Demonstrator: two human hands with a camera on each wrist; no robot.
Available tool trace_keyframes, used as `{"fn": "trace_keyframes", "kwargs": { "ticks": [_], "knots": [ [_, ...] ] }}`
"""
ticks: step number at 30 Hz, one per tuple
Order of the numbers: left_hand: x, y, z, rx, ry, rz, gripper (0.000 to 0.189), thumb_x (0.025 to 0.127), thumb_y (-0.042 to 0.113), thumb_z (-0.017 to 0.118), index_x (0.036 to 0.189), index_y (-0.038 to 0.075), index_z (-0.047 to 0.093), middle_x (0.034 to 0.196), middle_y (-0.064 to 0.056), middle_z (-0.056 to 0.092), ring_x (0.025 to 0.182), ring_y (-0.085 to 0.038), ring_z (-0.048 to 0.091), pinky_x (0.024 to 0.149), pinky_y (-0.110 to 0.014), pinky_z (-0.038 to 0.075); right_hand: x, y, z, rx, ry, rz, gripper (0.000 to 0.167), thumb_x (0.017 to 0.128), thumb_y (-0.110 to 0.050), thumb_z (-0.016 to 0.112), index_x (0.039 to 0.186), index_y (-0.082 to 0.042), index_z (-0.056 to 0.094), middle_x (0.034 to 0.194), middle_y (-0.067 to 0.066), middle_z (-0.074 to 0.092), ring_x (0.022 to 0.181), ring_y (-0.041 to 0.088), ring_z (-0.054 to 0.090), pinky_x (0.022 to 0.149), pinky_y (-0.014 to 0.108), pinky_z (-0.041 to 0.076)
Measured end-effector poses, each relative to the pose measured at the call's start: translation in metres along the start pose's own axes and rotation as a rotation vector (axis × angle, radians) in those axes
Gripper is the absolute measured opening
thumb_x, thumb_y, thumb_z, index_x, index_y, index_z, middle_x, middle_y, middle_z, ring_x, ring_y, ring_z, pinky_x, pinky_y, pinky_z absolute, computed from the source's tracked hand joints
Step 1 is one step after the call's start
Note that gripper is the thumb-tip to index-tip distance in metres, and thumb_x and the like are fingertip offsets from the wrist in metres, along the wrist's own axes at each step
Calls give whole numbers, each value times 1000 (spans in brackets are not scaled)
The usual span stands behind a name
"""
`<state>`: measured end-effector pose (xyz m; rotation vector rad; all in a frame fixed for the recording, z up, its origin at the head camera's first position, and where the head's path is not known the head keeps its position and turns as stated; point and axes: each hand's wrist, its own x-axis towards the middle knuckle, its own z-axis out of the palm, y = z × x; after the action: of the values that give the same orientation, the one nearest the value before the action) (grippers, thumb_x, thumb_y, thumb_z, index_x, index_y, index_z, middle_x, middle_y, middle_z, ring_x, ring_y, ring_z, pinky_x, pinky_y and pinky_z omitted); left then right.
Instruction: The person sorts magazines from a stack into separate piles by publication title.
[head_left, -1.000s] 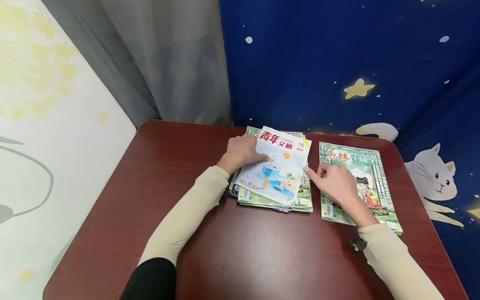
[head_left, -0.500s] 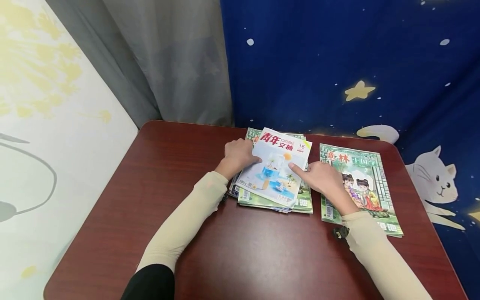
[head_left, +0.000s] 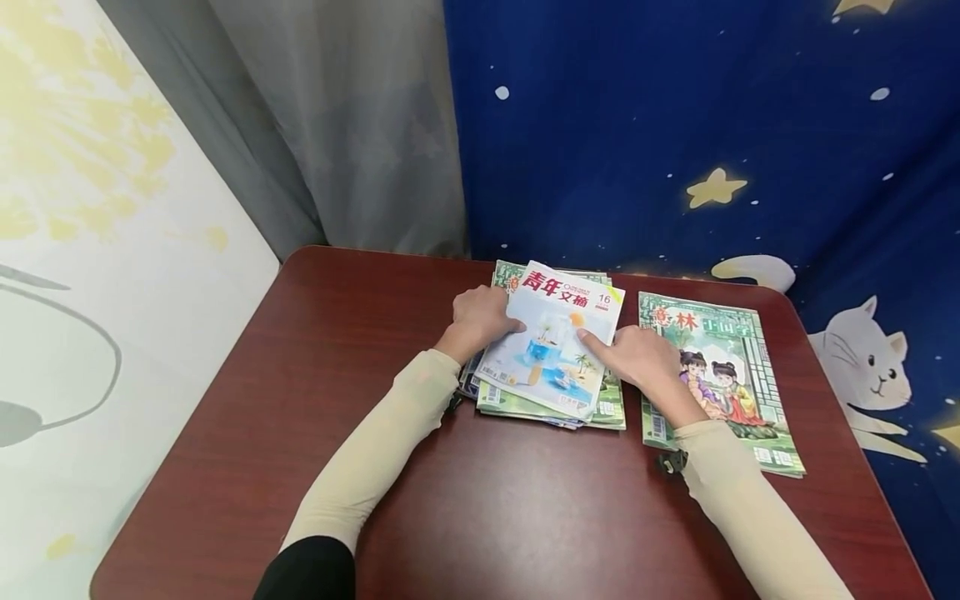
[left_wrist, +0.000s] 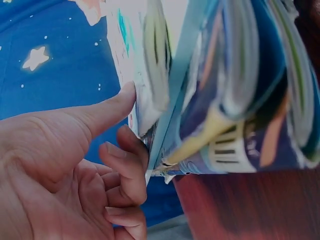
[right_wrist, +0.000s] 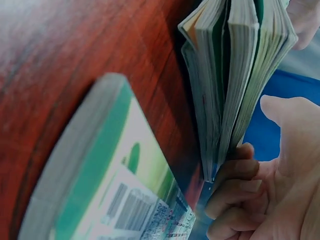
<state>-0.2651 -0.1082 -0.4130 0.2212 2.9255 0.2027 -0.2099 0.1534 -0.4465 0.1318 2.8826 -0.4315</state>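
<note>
A white magazine (head_left: 543, 342) with red lettering lies askew on top of a stack of magazines (head_left: 611, 410), whose green cover shows around it. At the left edge my left hand (head_left: 482, 317) grips the stack, thumb over the white cover. My right hand (head_left: 647, 357) holds the stack's right side, its thumb reaching over the white magazine. The left wrist view shows curled fingers (left_wrist: 127, 165) against the page edges of the stack (left_wrist: 240, 90). In the right wrist view, curled fingers (right_wrist: 235, 185) touch the stack's side (right_wrist: 225, 85).
Another green magazine pile (head_left: 738, 358), with two drawn figures on its cover, lies to the right under my right forearm. The brown table (head_left: 360, 308) ends at a blue starry curtain (head_left: 585, 133) and a grey curtain (head_left: 375, 125) behind. A white wall (head_left: 97, 333) stands left.
My right hand has moved left from over the right-hand pile to the stack's right edge. My left thumb has drawn back slightly left. The stack stays in place.
</note>
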Motion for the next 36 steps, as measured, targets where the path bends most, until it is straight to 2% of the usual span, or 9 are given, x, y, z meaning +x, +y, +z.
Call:
{"fn": "trace_keyframes", "kwargs": {
  "ticks": [4,10,16,20,22,25,29,31,36],
  "knots": [
    [1,0,2,-46,-29,41,44,94,53,77,113,14,72,92,-3,72,81,-20,66,70,-36,52,0,3,-1,6,-13,-7,92,86,-98,31,72,-12,62,65,7,52,61,26,52,52,39,38],
    [-2,-1,11,-25,20,217,54,98,46,74,143,20,61,121,-4,76,92,-19,69,81,-39,58,1,12,1,29,-25,-83,80,98,-82,35,86,-10,67,71,7,57,64,25,53,54,37,38],
    [-8,-5,15,-124,51,246,42,99,45,73,137,27,64,113,1,75,89,-18,66,78,-39,53,2,17,3,94,-16,-136,60,104,-66,45,74,-14,55,63,3,49,58,22,46,54,35,36],
    [-13,-6,15,-190,53,278,47,103,44,68,146,30,58,116,2,74,90,-17,64,78,-37,52,1,21,4,137,23,-147,52,104,-58,50,77,-13,54,61,1,47,56,21,45,54,35,35],
    [-15,-7,15,-215,66,306,42,104,43,66,143,30,59,108,1,73,85,-17,63,74,-36,51,-1,22,6,146,59,-155,50,104,-56,52,79,-13,55,60,1,48,55,22,45,54,35,35],
    [-17,-10,15,-357,69,340,31,106,39,65,134,26,61,96,0,72,78,-14,65,67,-32,50,-4,23,8,157,110,-165,50,104,-56,54,80,-13,55,60,0,47,56,22,46,53,35,35],
    [-21,-14,12,-742,-2,376,19,107,30,64,117,14,58,93,-7,79,71,-15,74,61,-32,58,-8,24,6,184,138,-150,51,103,-60,53,83,-13,56,65,2,50,60,22,47,56,35,35],
    [-23,-15,11,-892,-34,387,17,108,26,64,112,12,55,95,-12,81,71,-19,78,61,-35,61,-11,26,5,206,158,-146,51,103,-61,52,85,-14,56,68,2,52,61,22,47,57,35,35],
    [-28,-17,9,-1024,-50,392,16,107,24,64,110,12,53,98,-18,81,74,-22,80,62,-38,63,-18,28,2,272,240,-177,50,104,-62,53,86,-16,55,72,3,56,63,23,48,61,36,35]
  ]
}}
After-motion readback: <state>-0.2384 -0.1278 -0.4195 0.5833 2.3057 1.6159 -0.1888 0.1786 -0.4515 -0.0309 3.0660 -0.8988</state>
